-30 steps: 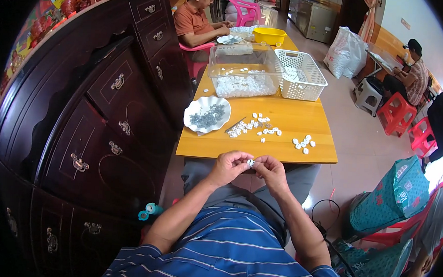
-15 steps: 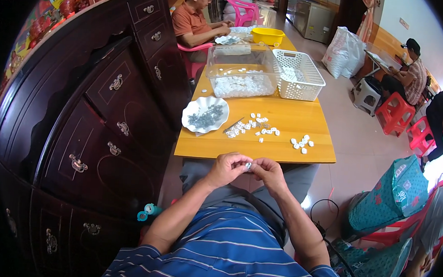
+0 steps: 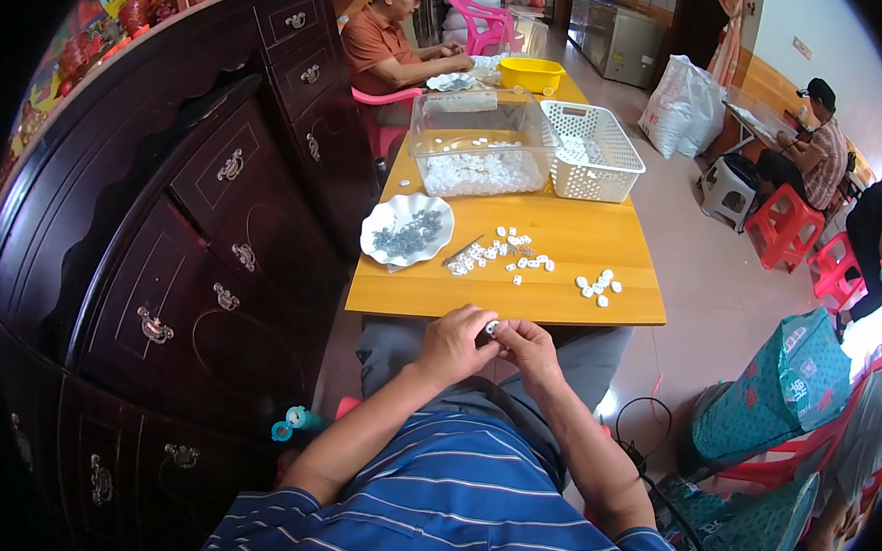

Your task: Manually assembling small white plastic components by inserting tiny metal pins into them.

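Note:
My left hand (image 3: pixel 451 344) and my right hand (image 3: pixel 530 350) meet above my lap, just off the table's near edge. Between their fingertips is a small white plastic piece (image 3: pixel 491 327) with a dark spot. Both hands pinch it, and the fingers cover most of it. On the wooden table (image 3: pixel 400 291) ahead lie loose white plastic pieces (image 3: pixel 472 260) mixed with thin grey metal bits. A smaller group of white pieces (image 3: pixel 600 287) rests to the right. At the left, a scalloped white dish (image 3: pixel 371 234) holds many small grey metal parts (image 3: pixel 413 236).
Behind these stand a clear plastic box (image 3: pixel 438 141) of white pieces, a white basket (image 3: pixel 596 179) and a yellow basin (image 3: pixel 531 75). A dark cabinet (image 3: pixel 193 253) lines the left. A co-worker (image 3: pixel 383 43) sits at the far end; teal bags (image 3: pixel 779 383) stand at right.
My left fingers have curled further round the small white piece, and it has turned and shifted slightly left. The things on the table lie as before.

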A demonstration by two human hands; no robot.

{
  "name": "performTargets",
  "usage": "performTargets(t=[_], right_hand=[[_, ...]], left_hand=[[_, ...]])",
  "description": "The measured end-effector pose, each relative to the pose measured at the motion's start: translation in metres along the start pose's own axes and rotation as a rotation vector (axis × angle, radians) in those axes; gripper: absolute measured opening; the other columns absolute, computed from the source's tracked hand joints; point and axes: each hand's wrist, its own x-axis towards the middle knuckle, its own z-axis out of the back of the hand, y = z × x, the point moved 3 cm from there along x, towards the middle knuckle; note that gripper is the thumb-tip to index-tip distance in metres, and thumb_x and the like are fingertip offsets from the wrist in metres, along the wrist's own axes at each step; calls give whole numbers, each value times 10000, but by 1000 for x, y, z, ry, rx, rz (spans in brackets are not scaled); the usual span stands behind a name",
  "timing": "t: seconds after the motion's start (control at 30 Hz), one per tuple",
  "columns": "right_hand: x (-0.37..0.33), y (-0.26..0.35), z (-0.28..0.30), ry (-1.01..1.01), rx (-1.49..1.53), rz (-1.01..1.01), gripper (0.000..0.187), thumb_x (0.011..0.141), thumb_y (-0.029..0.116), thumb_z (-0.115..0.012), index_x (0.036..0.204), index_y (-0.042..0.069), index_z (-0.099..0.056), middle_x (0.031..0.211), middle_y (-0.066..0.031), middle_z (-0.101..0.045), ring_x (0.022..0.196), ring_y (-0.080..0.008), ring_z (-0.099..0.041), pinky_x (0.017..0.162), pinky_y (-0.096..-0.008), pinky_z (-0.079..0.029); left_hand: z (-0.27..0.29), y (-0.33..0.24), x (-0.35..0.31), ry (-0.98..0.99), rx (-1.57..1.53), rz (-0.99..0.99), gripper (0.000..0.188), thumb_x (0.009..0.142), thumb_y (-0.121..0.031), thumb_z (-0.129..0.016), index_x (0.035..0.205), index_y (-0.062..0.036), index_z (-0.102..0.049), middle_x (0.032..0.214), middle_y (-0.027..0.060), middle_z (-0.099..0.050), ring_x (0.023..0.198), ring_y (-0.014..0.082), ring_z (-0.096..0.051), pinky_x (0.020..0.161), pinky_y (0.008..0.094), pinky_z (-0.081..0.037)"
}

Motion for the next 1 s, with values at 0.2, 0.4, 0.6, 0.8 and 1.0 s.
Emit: performTargets(t=[0.2, 0.4, 0.6, 0.8, 1.0], right_hand=[[4, -8, 4, 5, 110, -56, 174, 1006, 208, -701, 938, 49, -712, 771, 30, -612, 667, -61, -510, 627, -218, -421], [4, -8, 4, 66, 77, -106, 218, 1016, 237, -695, 895, 57, -708, 740, 40, -585, 665, -60, -502, 616, -228, -415], [5, -10, 8, 64, 15, -72, 200, 1019, 247, -689, 912, 83, -730, 791, 26, -648, 712, -80, -584, 682, -232, -481], [5, -12, 9, 32, -4, -65, 193, 1016, 232, -682, 934, 66, -736, 815, 14, -669, 724, -79, -590, 694, -230, -484], [5, -13, 7, 5, -4, -66, 178, 1013, 206, -672, 936, 58, -734, 811, 15, -665, 723, -76, -587, 694, -226, -483]], left_hand=[[-2, 1, -2, 12, 91, -13, 258, 811, -152, -772, 1050, -72, -717, 945, 123, -711, 874, 334, -716, 747, 428, -584], [-1, 2, -4, 53, 90, -11, 244, 829, -152, -756, 1055, -65, -715, 949, 133, -712, 882, 337, -717, 751, 430, -583], [-2, 2, -5, 82, 100, -33, 251, 851, -139, -740, 1088, -64, -704, 969, 130, -710, 897, 334, -710, 757, 429, -577], [-4, 4, -7, 71, 100, -52, 227, 863, -143, -734, 1075, -69, -698, 957, 124, -705, 884, 333, -706, 741, 430, -573], [-4, 6, -8, 69, 101, -65, 190, 883, -144, -719, 1057, -76, -687, 932, 120, -693, 861, 330, -703, 718, 425, -570]])
